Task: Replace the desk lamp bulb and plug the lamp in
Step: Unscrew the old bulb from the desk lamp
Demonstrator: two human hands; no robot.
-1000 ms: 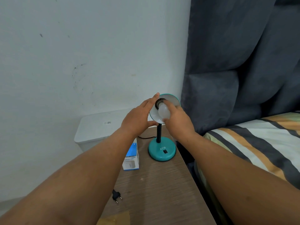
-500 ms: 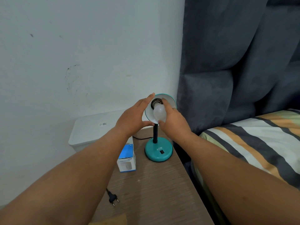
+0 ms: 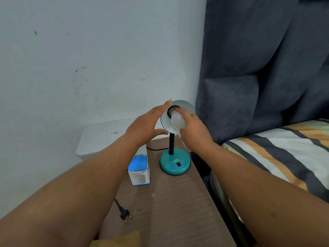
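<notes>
Our right hand [image 3: 193, 132] has its grip wrapped around the bulb [image 3: 177, 122], with fingers [image 3: 183, 111] up near the neck and the thumb under the round end. Our left hand [image 3: 145, 127] is open and pressed flat on the outside of the lamp shade [image 3: 187, 108] to keep it from turning. It is not closed around anything.

We see the bulb sitting in the socket [image 3: 172, 109] in the middle of the shade. We cannot tell if it is going in or coming out.

We think the bulb is light, smooth and easy to break. It could slip, so we should hold the fat round part softly with all our fingertips and not squeeze hard. We turn it gently and stop when it feels snug. The shade looks thin and can wobble on its bendy neck [image 3: 171, 142], so we keep a hand on it.

We see the lamp base [image 3: 175, 163] standing on the counter [image 3: 169, 202], just beside a small blue and white box [image 3: 139, 171]. The plug [image 3: 124, 213] lies loose on the counter, well apart from the base. We think plugging in is not done yet.
</notes>
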